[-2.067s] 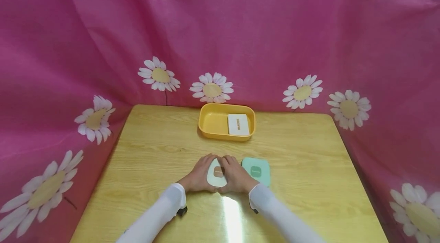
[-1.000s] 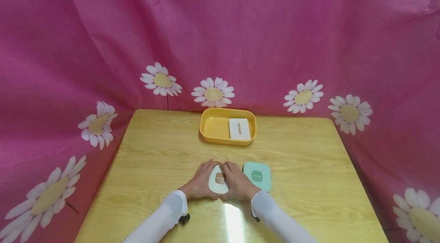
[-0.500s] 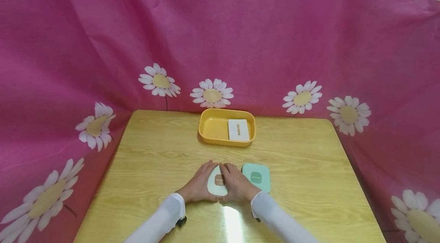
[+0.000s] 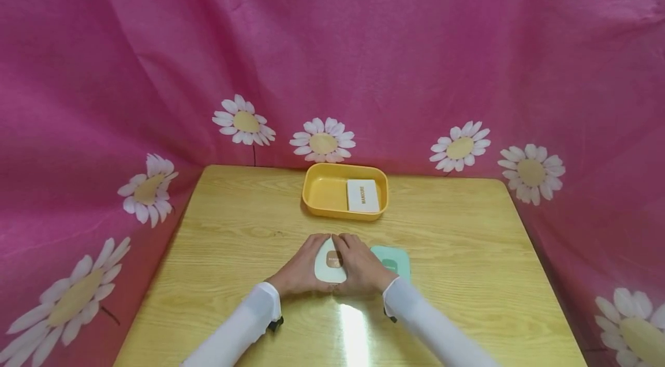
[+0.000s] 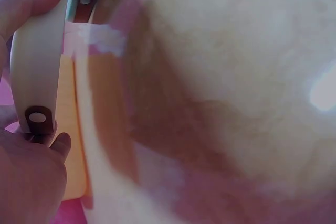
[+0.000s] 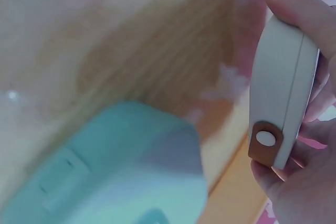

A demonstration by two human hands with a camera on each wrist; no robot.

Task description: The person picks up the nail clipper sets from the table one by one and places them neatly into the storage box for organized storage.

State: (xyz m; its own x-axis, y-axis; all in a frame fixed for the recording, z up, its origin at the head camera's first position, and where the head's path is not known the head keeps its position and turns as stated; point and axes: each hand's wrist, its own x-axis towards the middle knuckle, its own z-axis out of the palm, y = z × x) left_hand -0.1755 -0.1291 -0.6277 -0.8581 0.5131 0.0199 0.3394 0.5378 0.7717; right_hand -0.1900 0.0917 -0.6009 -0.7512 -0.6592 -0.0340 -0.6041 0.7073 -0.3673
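My left hand (image 4: 303, 269) and right hand (image 4: 361, 266) together grip a cream manicure case (image 4: 326, 276) with a brown label on top, one hand at each side. In the wrist views the case is held up off the table, with its brown snap tab (image 6: 266, 144) and the seam along its side showing. Fingers and thumbs wrap its edges, partly covering it. Just right of my right hand a mint green case (image 4: 393, 255) lies on the table, partly hidden by that hand and wrist.
A yellow tray (image 4: 332, 213) stands at the back middle of the wooden table (image 4: 234, 211). Inside its right half lies a white box (image 4: 363, 196) with MANICURE lettering. A pink curtain (image 4: 363, 55) with daisies hangs behind and along both sides.
Both hands have raised the cream case from the table and shifted slightly away from the body. The right hand now covers part of the green case. Tray and white box stay put.
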